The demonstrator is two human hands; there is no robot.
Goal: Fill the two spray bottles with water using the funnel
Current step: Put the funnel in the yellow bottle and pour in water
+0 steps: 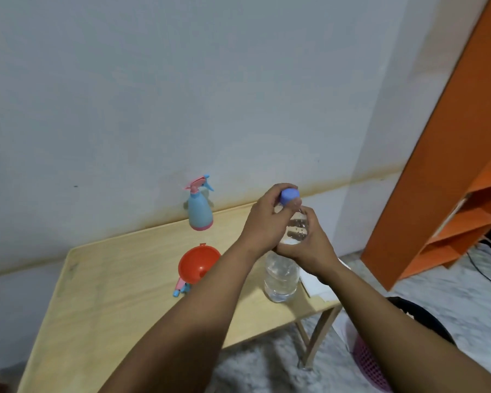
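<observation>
Funnel (pixel 199 265) on wooden table (pixel 119 282), wall (pixel 182 95) behind.

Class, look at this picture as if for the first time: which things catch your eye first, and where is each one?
First come the two hands at centre: the left hand grips the blue cap of a clear water bottle, while the right hand holds its neck. Next, the red funnel sits on the wooden table left of the bottle. A blue spray bottle stands by the wall.
</observation>
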